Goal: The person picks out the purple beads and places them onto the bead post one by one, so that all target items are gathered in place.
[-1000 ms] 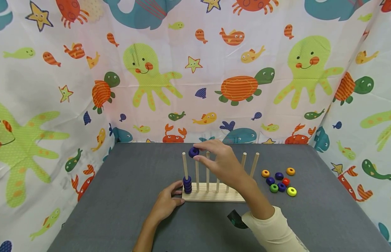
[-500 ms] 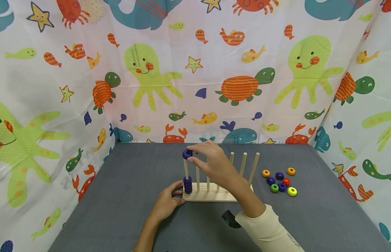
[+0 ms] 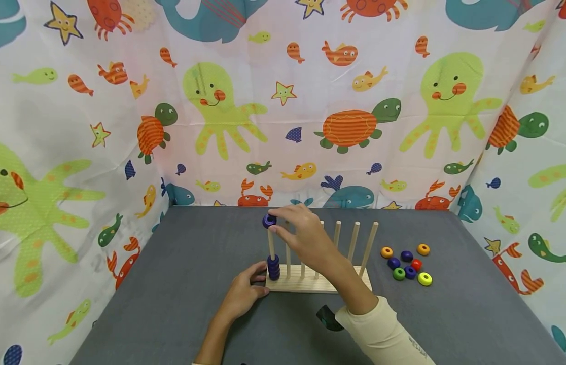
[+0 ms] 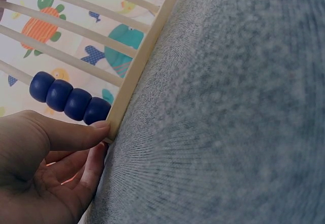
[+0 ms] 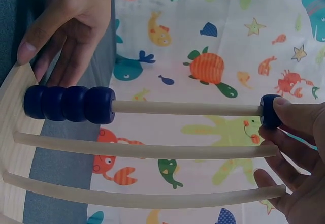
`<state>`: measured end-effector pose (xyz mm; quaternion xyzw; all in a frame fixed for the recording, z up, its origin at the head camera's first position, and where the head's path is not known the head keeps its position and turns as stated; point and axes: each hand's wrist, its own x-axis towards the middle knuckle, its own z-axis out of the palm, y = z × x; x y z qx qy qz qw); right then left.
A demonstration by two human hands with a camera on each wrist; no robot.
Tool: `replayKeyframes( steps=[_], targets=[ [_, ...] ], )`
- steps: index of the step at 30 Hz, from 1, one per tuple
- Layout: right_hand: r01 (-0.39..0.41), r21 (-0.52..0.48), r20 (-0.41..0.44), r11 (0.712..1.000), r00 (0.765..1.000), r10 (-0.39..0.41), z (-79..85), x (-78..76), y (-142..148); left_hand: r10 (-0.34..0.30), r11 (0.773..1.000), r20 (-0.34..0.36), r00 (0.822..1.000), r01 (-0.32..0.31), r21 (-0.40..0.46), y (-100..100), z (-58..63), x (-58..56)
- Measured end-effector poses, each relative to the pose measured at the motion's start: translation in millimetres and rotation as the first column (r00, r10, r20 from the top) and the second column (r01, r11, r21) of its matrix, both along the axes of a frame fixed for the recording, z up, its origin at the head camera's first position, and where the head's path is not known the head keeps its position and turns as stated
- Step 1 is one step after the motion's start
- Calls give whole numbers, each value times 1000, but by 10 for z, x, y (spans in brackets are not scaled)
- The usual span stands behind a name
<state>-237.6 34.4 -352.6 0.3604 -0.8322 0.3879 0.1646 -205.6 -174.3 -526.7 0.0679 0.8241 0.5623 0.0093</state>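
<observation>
A wooden peg rack [image 3: 306, 285] with several upright pegs stands on the table. My left hand [image 3: 242, 291] grips the left end of its base, thumb in front and fingers behind, as the left wrist view shows at the base's edge [image 4: 133, 76]. Several dark blue beads [image 3: 273, 267] are stacked at the bottom of the leftmost peg. Between thumb and index finger, my right hand [image 3: 312, 238] pinches another blue bead [image 5: 270, 111] at the top of that same peg. In the right wrist view the peg [image 5: 188, 107] runs up to this bead. My right forearm hides part of the rack in the head view.
Right of the rack lie loose beads: orange [image 3: 423, 249], blue [image 3: 407, 256], red [image 3: 416, 264], green [image 3: 399, 274] and yellow [image 3: 425, 279]. Grey cloth [image 3: 210, 243] covers the table. A curtain with sea animals [image 3: 246, 116] encloses the back and sides.
My right hand has moved left with the blue bead, from beside the leftmost peg to its top. My left hand has stayed at the base's end.
</observation>
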Motion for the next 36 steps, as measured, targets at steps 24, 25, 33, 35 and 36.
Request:
replayKeyframes(
  steps=[24,25,33,35,36],
  targets=[
    [31,-45,-87,998,996,-35,13,61,169,8,1000,17,1000,-7,-24,3,2,9],
    [33,-51,-99,998,994,-38,13,67,191,9,1000,17,1000,-9,-26,3,2,9],
    [79,-123,-164,989,982,-99,0,129,436,14,1000,17,1000,-14,-5,11,11,22],
    [97,-139,-181,986,976,-121,-4,154,509,15,1000,15,1000,-15,8,18,19,32],
    [101,-148,-184,984,974,-128,-9,163,549,16,1000,16,1000,-16,9,21,22,34]
  ],
)
